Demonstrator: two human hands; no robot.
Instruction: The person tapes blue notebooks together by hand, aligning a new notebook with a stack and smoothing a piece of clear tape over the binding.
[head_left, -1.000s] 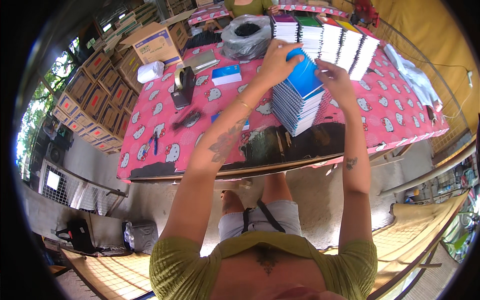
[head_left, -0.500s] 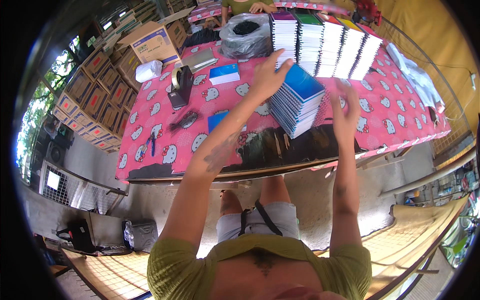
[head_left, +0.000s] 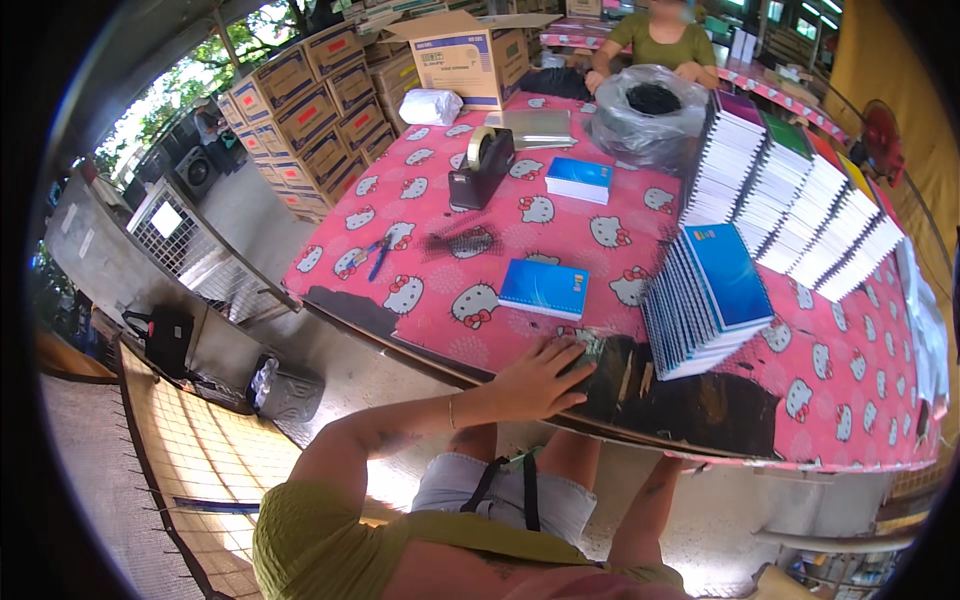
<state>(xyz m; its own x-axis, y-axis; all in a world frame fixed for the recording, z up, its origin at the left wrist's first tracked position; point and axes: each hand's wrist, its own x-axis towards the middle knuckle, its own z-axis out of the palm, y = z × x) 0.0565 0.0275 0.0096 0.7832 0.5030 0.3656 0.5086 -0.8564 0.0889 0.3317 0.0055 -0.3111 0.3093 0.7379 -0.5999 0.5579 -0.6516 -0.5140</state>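
My left hand (head_left: 540,382) rests at the table's front edge, fingers apart and holding nothing, beside the dark patch of bare board. My right forearm (head_left: 648,510) reaches up to the table edge, and the hand is hidden below it. A tall stack of blue spiral notebooks (head_left: 735,275) stands to the right of my left hand. Just beyond that hand lies a small pile of blue notebooks (head_left: 543,287). Another low pile of blue notebooks (head_left: 579,180) sits farther back.
Several stacks of notebooks with coloured covers (head_left: 730,165) line the right side. On the pink table cover (head_left: 610,232) are a tape dispenser (head_left: 482,170), cutting pliers (head_left: 379,258) and a plastic bag of black coils (head_left: 650,115). A co-worker (head_left: 660,45) sits opposite, near an open carton (head_left: 460,70).
My left hand has left the tall blue stack and come down to the table edge. My right hand has dropped from beside the stack to below the table. The view has turned left.
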